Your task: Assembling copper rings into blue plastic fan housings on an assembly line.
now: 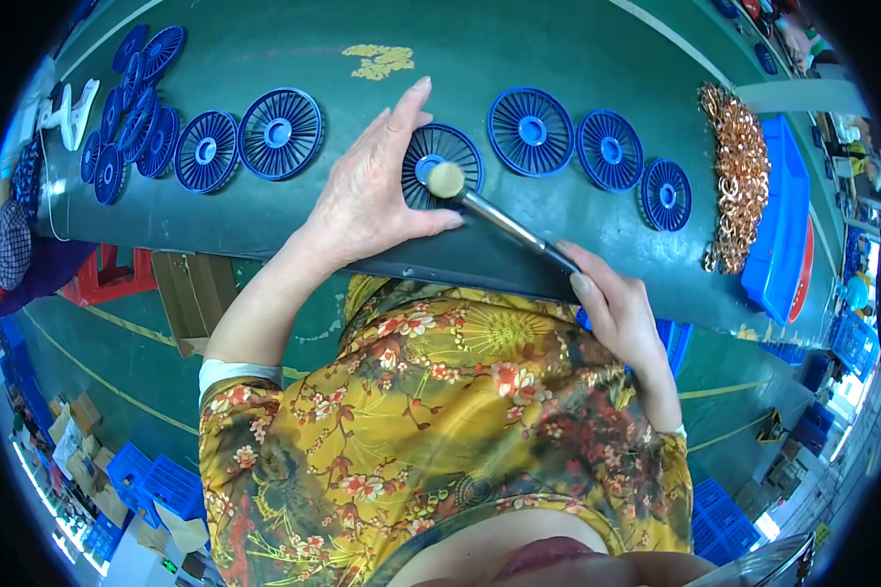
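On the green table, a blue spoked plastic disc lies in front of me. My left hand curves around its left side, thumb along the near rim and one fingertip by the far rim, the index finger stretched upward. A brush with a dark handle, metal ferrule and pale round bristles is pinched in my right hand. Its bristle head is over the disc, beside the raised hub; I cannot tell whether it touches.
More blue discs stand in a row on the right and left, with several piled at far left. A heap of copper-coloured rings lies beside a blue tray. Yellow patches mark the tabletop. A red stool stands below left.
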